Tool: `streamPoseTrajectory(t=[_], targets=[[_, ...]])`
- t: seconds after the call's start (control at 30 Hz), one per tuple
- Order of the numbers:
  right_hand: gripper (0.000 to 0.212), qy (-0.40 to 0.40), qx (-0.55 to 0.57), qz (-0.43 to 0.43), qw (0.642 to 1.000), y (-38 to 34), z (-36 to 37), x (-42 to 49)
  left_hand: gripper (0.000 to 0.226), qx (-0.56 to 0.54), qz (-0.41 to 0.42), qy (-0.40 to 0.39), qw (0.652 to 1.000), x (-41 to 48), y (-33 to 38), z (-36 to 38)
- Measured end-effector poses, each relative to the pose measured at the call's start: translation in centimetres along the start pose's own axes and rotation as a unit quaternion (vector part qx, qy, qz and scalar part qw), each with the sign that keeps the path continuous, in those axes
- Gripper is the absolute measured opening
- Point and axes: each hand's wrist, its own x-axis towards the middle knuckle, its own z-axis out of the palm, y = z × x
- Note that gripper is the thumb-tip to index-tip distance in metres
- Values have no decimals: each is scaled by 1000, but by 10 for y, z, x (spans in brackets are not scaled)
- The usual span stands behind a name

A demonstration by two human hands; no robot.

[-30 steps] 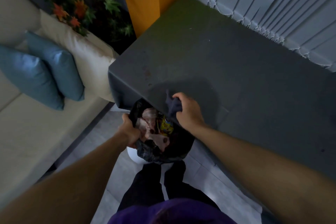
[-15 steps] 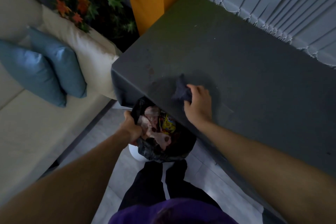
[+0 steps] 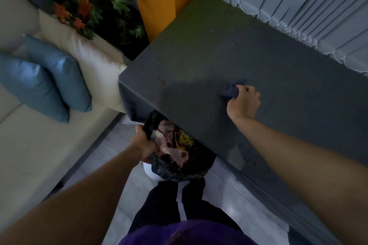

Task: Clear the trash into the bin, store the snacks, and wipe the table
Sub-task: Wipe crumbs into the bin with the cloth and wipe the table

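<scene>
My right hand (image 3: pixel 244 101) grips a crumpled dark blue cloth (image 3: pixel 230 91) and holds it against the dark grey table (image 3: pixel 199 49), some way in from the near edge. My left hand (image 3: pixel 144 145) grips the rim of a black bin bag (image 3: pixel 173 171) that lines a white bin (image 3: pixel 148 170), held just under the table's near edge. Inside the bag lie crumpled pale wrappers and a yellow snack packet (image 3: pixel 184 140). Part of the bin is hidden under the table edge.
A cream sofa (image 3: pixel 35 145) with two blue cushions (image 3: pixel 45 83) stands to the left. A plant with orange leaves (image 3: pixel 83 6) and a yellow pillar (image 3: pixel 159 0) are behind the table corner. Vertical blinds (image 3: pixel 308 2) run along the table's far side. My legs stand on the pale floor below.
My right hand has slid the cloth away from the table's near edge, up and to the right across the top. My left hand keeps holding the bin bag in place.
</scene>
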Motion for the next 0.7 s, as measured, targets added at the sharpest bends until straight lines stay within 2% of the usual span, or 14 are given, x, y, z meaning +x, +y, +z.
streamPoseTrajectory(t=[0.03,0.07,0.13,0.2,0.27,0.3,0.33,0.4,0.43,0.47,0.53,0.6,0.63,0.7], targets=[[45,-34,-4,-9,999,0,2,-1,73,1,1,3,1000,0,1,0],[45,-57,-2,-55,997,-1,4,-5,72,0,4,5,1000,2,2,0],[46,-98,21,-202,974,-2,15,-25,72,-3,7,8,1000,5,3,0],[44,-187,59,-327,924,-11,23,-49,74,1,10,7,1000,6,6,1],[39,-262,74,-393,878,-19,23,-60,79,12,16,9,1000,7,7,2],[39,-258,81,-402,875,-23,23,-60,81,15,17,10,1000,7,7,2],[41,-226,87,-392,888,-24,25,-59,82,17,18,10,1000,8,7,2],[47,-144,85,-318,933,-24,28,-55,79,14,16,6,1000,8,6,2],[49,-133,78,-296,943,-25,30,-56,78,12,13,3,1000,8,6,2],[48,-149,73,-314,935,-26,32,-61,78,12,12,1,1000,9,6,2],[42,-238,79,-394,884,-31,33,-74,78,13,12,-2,1000,11,6,1],[34,-316,92,-434,839,-37,29,-81,79,9,9,-1,1000,13,5,0],[31,-321,105,-428,838,-42,27,-80,79,9,9,2,1000,13,5,-1],[26,-264,146,-367,880,-52,23,-71,79,15,13,7,1000,15,5,-4]])
